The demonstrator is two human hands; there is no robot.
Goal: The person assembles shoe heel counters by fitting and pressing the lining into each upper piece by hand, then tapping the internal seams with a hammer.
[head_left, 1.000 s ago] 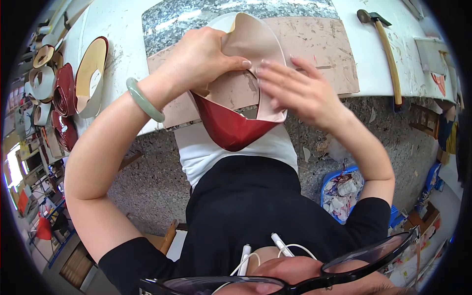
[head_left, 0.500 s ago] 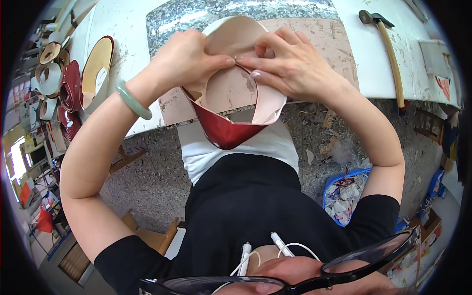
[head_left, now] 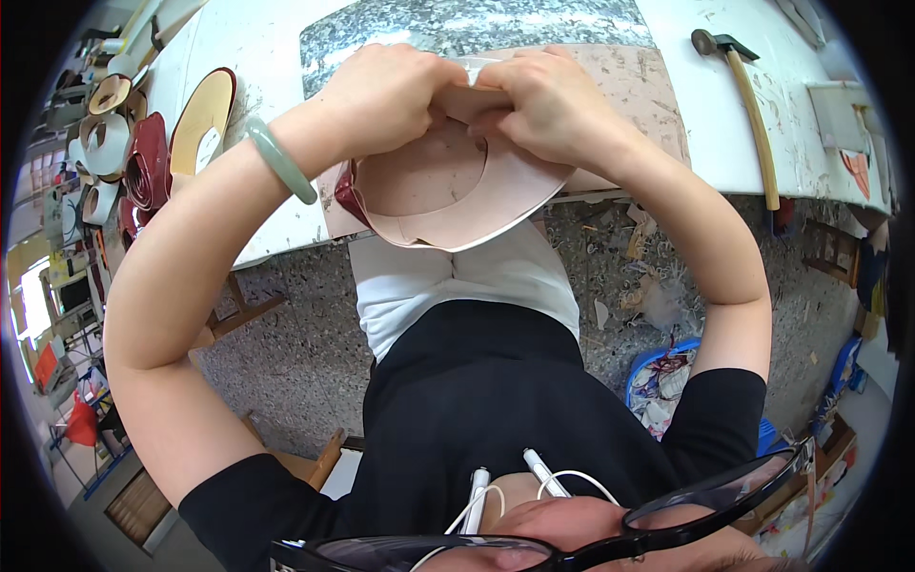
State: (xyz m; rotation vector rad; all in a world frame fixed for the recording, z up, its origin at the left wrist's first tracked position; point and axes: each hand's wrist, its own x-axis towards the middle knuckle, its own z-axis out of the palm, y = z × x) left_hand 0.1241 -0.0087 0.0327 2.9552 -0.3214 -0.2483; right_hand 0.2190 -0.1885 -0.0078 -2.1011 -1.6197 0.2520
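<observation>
Between my hands is a shoe upper (head_left: pixel 519 198), glossy red outside with a pale pinkish lining turned toward me. Its red side (head_left: pixel 349 195) shows only at the left edge. My left hand (head_left: pixel 391 100) grips the far edge of the upper, thumb on the inside. Close beside it, my right hand (head_left: pixel 553 105) pinches the same edge with curled fingers. Between the two hands the edge is bent over, and the fingertips are partly hidden. The upper's near rim hangs in an open loop over the table's front edge. A green bangle (head_left: pixel 281 160) circles my left wrist.
Under my hands lie a worn pinkish board (head_left: pixel 634 100) and a mottled grey slab (head_left: pixel 381 33). A hammer (head_left: pixel 750 119) rests on the white table at right. More red and beige uppers (head_left: pixel 148 162) are piled at left. A blue basket of scraps (head_left: pixel 658 377) stands on the floor.
The upper has been tipped so its lining now faces me and its red front is mostly out of sight. Both hands have shifted slightly farther away and curled around the far edge.
</observation>
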